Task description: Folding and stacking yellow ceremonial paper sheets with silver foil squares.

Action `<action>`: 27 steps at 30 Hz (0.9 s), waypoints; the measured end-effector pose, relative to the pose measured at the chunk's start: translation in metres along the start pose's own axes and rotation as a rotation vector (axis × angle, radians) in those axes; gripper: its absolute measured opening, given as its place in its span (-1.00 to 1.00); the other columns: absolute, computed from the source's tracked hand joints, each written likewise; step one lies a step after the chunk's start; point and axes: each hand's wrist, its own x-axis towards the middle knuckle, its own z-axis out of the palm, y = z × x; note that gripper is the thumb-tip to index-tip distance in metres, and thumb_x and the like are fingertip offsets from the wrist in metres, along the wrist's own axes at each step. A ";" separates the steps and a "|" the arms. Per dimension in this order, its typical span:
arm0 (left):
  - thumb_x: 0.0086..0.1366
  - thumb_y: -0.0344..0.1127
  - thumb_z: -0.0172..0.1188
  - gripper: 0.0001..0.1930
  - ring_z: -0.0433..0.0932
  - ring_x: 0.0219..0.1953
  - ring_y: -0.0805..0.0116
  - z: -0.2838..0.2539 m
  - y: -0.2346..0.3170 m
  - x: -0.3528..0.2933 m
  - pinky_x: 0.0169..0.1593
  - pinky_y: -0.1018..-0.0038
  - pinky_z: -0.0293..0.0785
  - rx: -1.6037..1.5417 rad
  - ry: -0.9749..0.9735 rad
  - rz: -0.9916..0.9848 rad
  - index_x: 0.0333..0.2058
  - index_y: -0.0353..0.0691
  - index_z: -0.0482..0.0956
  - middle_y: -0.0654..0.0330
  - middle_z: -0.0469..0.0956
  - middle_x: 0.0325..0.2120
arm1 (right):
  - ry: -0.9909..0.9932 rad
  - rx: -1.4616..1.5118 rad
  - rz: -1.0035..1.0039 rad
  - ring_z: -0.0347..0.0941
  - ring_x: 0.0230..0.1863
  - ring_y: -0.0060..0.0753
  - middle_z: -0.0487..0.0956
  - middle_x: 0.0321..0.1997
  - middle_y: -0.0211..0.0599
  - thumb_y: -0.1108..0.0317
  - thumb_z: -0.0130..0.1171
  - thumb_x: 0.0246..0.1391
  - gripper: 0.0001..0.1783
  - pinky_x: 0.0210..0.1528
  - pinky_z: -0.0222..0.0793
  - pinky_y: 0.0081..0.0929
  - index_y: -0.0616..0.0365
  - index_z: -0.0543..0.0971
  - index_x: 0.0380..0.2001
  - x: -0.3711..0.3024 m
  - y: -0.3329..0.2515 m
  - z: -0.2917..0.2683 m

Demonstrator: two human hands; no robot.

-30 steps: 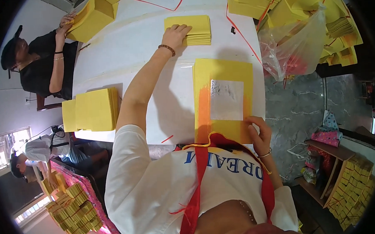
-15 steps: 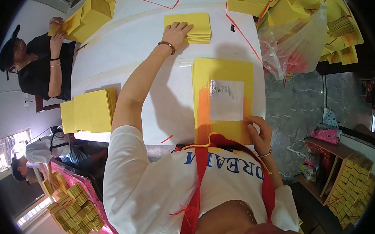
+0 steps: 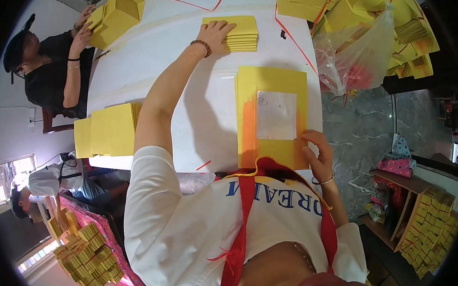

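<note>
My left hand (image 3: pixel 217 35) reaches to the far part of the white table and lies over the left side of a small stack of folded yellow paper (image 3: pixel 241 32). Its fingers are stretched across the top; the thumb is hidden. Close to my body lies a larger pile of yellow paper sheets (image 3: pixel 272 78), with an orange band and a silvery square (image 3: pixel 277 117) on the top sheet. My right hand (image 3: pixel 318 154) is at this pile's lower right edge, thumb and forefinger apart and slightly curved, nothing visible between them.
More yellow stacks stand on the white table (image 3: pixel 203 139), at its left edge (image 3: pixel 115 131) and far right (image 3: pixel 309 1). A clear plastic bag (image 3: pixel 359 58) hangs over the right side. At upper left a person (image 3: pixel 54 74) handles yellow paper; another (image 3: pixel 55 180) works by yellow bundles (image 3: pixel 90 254).
The left hand has shifted slightly left on the small stack. My right hand stays by the pile's edge, its fingers a little more bent. The person at upper left has moved their hands over the paper.
</note>
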 end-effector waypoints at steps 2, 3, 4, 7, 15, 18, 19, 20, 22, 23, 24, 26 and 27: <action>-0.01 -0.13 0.14 -0.33 0.21 0.12 0.19 -0.002 -0.002 0.001 0.12 0.19 0.11 0.020 -0.021 -0.003 0.14 0.10 0.19 0.21 0.25 0.08 | 0.010 -0.086 -0.069 0.39 -0.03 -0.17 0.50 -0.12 -0.16 0.46 0.16 -0.11 -0.70 0.02 0.25 -0.39 0.22 0.51 -0.21 0.003 0.000 -0.003; 0.00 -0.12 0.12 -0.34 0.21 0.12 0.19 -0.003 -0.002 0.002 0.11 0.18 0.11 0.038 -0.042 -0.005 0.14 0.12 0.18 0.21 0.25 0.08 | 0.013 -0.086 -0.070 0.39 -0.03 -0.17 0.50 -0.12 -0.16 0.46 0.16 -0.11 -0.70 0.02 0.25 -0.39 0.22 0.51 -0.21 0.004 0.001 -0.004; 0.00 -0.12 0.12 -0.34 0.21 0.12 0.19 -0.004 -0.002 0.000 0.11 0.18 0.11 0.041 -0.041 -0.004 0.14 0.12 0.18 0.21 0.25 0.08 | 0.013 -0.095 -0.084 0.39 -0.02 -0.17 0.50 -0.12 -0.16 0.46 0.16 -0.11 -0.69 0.03 0.25 -0.39 0.21 0.51 -0.20 0.004 0.004 -0.004; -0.02 -0.14 0.15 -0.31 0.21 0.13 0.18 -0.018 0.008 -0.007 0.12 0.16 0.10 0.025 -0.054 -0.017 0.15 0.12 0.15 0.19 0.23 0.10 | 0.006 -0.087 -0.080 0.39 -0.02 -0.18 0.50 -0.12 -0.17 0.46 0.16 -0.11 -0.69 0.03 0.25 -0.38 0.20 0.51 -0.20 0.004 0.006 -0.006; 0.03 -0.34 0.08 -0.64 0.39 -0.08 0.12 -0.081 0.110 -0.066 -0.05 0.27 0.27 -0.463 0.132 0.284 -0.13 -0.12 0.48 0.13 0.44 -0.16 | -0.023 -0.094 -0.008 0.43 -0.12 -0.27 0.53 -0.19 -0.24 0.44 0.12 -0.01 -0.75 -0.06 0.30 -0.47 0.21 0.51 -0.21 0.001 0.017 -0.004; 0.04 -0.24 0.13 -0.71 0.42 -0.23 0.16 -0.087 0.169 -0.123 -0.16 0.35 0.29 -0.650 0.123 0.490 -0.24 -0.17 0.52 0.17 0.46 -0.32 | -0.010 -0.033 0.060 0.44 -0.14 -0.35 0.53 -0.21 -0.24 0.42 0.08 0.06 -0.79 -0.09 0.31 -0.54 0.23 0.51 -0.21 0.006 0.018 -0.001; 0.01 -0.21 0.19 -0.67 0.42 -0.25 0.15 -0.097 0.186 -0.142 -0.20 0.34 0.32 -0.626 0.077 0.546 -0.22 -0.16 0.51 0.17 0.46 -0.30 | -0.009 0.040 0.112 0.44 -0.15 -0.42 0.54 -0.22 -0.26 0.40 0.05 0.09 -0.79 -0.09 0.30 -0.57 0.23 0.52 -0.21 0.006 0.018 -0.001; -0.02 -0.19 0.24 -0.63 0.42 -0.28 0.14 -0.101 0.197 -0.154 -0.25 0.33 0.35 -0.601 0.037 0.605 -0.20 -0.15 0.49 0.17 0.45 -0.28 | -0.004 0.109 0.160 0.43 -0.15 -0.48 0.54 -0.23 -0.27 0.37 0.02 0.12 -0.79 -0.09 0.29 -0.59 0.24 0.52 -0.22 0.006 0.020 0.000; -0.04 -0.14 0.26 -0.61 0.42 -0.30 0.16 -0.093 0.206 -0.166 -0.28 0.35 0.35 -0.533 0.040 0.606 -0.21 -0.14 0.50 0.18 0.44 -0.29 | 0.008 0.153 0.194 0.42 -0.15 -0.53 0.54 -0.23 -0.30 0.35 0.00 0.14 -0.77 -0.08 0.28 -0.60 0.24 0.52 -0.21 0.007 0.026 0.001; -0.05 -0.10 0.28 -0.60 0.42 -0.32 0.19 -0.091 0.210 -0.169 -0.31 0.37 0.35 -0.453 0.055 0.597 -0.22 -0.12 0.50 0.19 0.44 -0.29 | 0.010 0.198 0.212 0.40 -0.16 -0.58 0.54 -0.24 -0.33 0.32 -0.02 0.16 -0.76 -0.07 0.28 -0.61 0.24 0.52 -0.21 0.007 0.028 0.001; -0.05 -0.10 0.28 -0.60 0.42 -0.32 0.19 -0.090 0.212 -0.170 -0.31 0.37 0.35 -0.460 0.050 0.602 -0.22 -0.12 0.50 0.19 0.44 -0.29 | 0.015 0.196 0.220 0.40 -0.16 -0.58 0.54 -0.24 -0.33 0.32 -0.02 0.16 -0.76 -0.07 0.28 -0.61 0.24 0.52 -0.21 0.006 0.028 0.001; -0.06 -0.14 0.30 -0.62 0.42 -0.35 0.19 -0.089 0.211 -0.171 -0.33 0.36 0.37 -0.527 0.052 0.588 -0.25 -0.14 0.51 0.18 0.45 -0.36 | 0.021 0.253 0.237 0.39 -0.16 -0.62 0.53 -0.24 -0.38 0.29 -0.04 0.18 -0.74 -0.06 0.27 -0.63 0.23 0.53 -0.21 0.005 0.025 0.001; -0.06 -0.14 0.30 -0.62 0.42 -0.35 0.19 -0.089 0.211 -0.170 -0.33 0.36 0.37 -0.532 0.050 0.588 -0.25 -0.14 0.51 0.18 0.45 -0.36 | 0.021 0.252 0.243 0.39 -0.16 -0.62 0.53 -0.24 -0.38 0.29 -0.04 0.18 -0.74 -0.06 0.27 -0.63 0.23 0.53 -0.21 0.004 0.024 0.002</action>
